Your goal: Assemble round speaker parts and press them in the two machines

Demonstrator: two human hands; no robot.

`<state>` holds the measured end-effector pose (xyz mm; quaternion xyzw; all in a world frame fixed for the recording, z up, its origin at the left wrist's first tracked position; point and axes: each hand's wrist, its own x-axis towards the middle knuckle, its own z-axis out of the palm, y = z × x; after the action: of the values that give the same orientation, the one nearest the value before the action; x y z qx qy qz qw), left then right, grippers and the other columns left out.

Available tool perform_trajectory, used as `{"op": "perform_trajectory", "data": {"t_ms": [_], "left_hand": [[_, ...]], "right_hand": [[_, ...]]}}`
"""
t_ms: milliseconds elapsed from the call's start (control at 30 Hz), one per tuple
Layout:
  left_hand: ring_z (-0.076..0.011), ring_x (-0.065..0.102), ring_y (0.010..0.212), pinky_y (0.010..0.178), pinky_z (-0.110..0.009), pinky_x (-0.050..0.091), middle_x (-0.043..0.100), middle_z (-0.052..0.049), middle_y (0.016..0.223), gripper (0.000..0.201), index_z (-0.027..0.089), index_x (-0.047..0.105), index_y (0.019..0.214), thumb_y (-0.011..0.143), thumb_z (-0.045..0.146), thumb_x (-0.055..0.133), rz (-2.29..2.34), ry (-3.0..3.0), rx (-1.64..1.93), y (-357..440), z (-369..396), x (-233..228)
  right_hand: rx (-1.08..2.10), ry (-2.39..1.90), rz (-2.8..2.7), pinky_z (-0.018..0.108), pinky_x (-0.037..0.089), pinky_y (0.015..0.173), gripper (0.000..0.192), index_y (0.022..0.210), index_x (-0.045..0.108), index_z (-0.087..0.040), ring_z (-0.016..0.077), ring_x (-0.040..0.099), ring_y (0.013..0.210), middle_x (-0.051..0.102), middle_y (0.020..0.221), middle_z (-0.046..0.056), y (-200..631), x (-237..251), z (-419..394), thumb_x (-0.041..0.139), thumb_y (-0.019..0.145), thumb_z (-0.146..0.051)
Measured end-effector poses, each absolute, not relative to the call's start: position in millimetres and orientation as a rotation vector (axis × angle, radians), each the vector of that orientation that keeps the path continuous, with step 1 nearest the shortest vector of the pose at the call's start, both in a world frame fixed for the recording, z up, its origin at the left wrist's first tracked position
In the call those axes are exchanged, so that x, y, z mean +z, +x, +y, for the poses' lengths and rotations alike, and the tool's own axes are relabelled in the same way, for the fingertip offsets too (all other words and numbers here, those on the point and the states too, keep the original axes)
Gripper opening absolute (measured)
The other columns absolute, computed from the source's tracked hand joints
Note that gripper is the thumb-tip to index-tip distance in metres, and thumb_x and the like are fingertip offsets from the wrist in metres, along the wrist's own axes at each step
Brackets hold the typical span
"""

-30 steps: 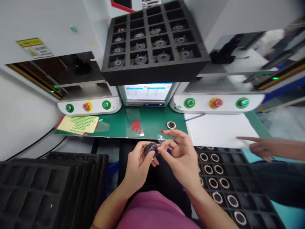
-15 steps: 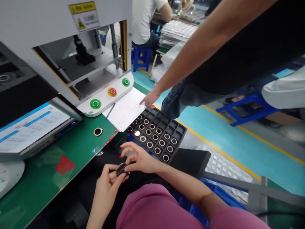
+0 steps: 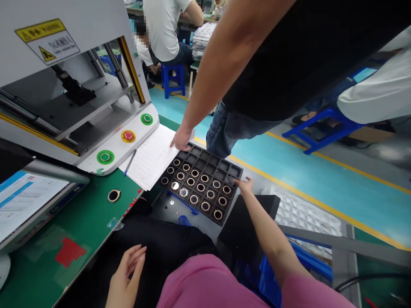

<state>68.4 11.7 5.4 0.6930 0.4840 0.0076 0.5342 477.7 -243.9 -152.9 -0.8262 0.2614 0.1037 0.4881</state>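
Observation:
My right hand (image 3: 244, 186) reaches to the right edge of a black compartment tray (image 3: 221, 221). Its fingertips pinch a dark round part (image 3: 231, 179), which looks like a watch case, at one of the tray's compartments; the fingers partly cover it. Rows of similar round parts with gold-coloured rims, such as this one (image 3: 201, 187), fill many of the compartments. Over my lap, my left hand (image 3: 126, 276) holds nothing, its fingers loosely bent and the thumb apart. A separate gold-rimmed ring (image 3: 114, 196) lies on the green table (image 3: 96, 214).
Another person's hand (image 3: 182, 137) points at printed sheets (image 3: 150, 156) beside the tray. A pen (image 3: 130, 161) rests on them. To the left are a press machine (image 3: 105, 124) with green and red buttons and a monitor (image 3: 35, 201). A black box (image 3: 250, 222) stands right of the tray.
My hands have separated. My right hand has carried the round part from over my lap to the tray's right side. The left has let go and lowered. My view has shifted.

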Motion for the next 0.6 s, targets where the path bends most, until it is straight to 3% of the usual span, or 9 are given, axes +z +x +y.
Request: {"op": "perform_trajectory", "data": {"t_ms": [267,600], "left_hand": [[-0.0318,0.070,0.108,0.093,-0.043,0.059,0.076,-0.012,0.108,0.051,0.021,0.066,0.098,0.069,0.063,0.065,1.163,1.742,0.016,80.2,4.1,12.9],[-0.0308,0.070,0.107,0.096,-0.044,0.057,0.076,-0.010,0.108,0.039,0.021,0.068,0.099,0.074,0.051,0.068,1.101,1.745,-0.010,53.9,8.3,-1.1]], "right_hand": [[0.057,-2.345,0.429,0.046,0.053,0.092,0.038,0.128,0.055,-0.017,0.0244,0.060,0.110,0.057,0.129,0.010,470.5,-177.2,-230.7,0.061,0.094,-0.035],[0.056,-2.560,-0.051,0.043,0.055,0.089,0.032,0.121,0.059,-0.016,0.0223,0.063,0.105,0.061,0.122,0.009,456.1,-191.9,-234.2,0.061,0.094,-0.034]]}}
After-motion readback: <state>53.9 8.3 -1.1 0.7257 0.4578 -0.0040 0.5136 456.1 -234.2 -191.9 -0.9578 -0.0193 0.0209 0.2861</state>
